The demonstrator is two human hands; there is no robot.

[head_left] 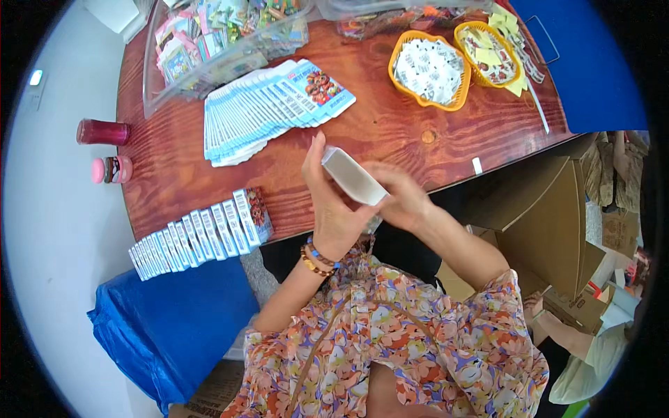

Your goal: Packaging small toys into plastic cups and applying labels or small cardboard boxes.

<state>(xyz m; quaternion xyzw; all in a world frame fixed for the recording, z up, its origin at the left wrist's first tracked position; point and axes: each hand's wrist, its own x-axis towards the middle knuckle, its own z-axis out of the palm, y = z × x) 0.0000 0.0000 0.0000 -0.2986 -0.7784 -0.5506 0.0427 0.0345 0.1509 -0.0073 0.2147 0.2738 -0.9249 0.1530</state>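
Above the table's front edge, my left hand (331, 216) grips a small cardboard box (354, 180), its fingers along the left side and its thumb at the lower end. The box is tilted, and its pale inside faces up. My right hand (405, 198) closes on the box's right end, with some fingers hidden behind it. Something small and shiny shows below that hand, too little to name. Beyond the hands lies a fan of flat blue-and-white cartons (258, 111). A row of made-up boxes (198, 238) stands at the table's left front edge.
Clear plastic bins (230, 63) of colourful packets sit at the back. Two yellow baskets, one with white packets (428, 70), stand back right. A red jar (103, 132) and a pink-lidded jar (111, 169) are at left. Large cardboard cartons (543, 216) stand right of the table.
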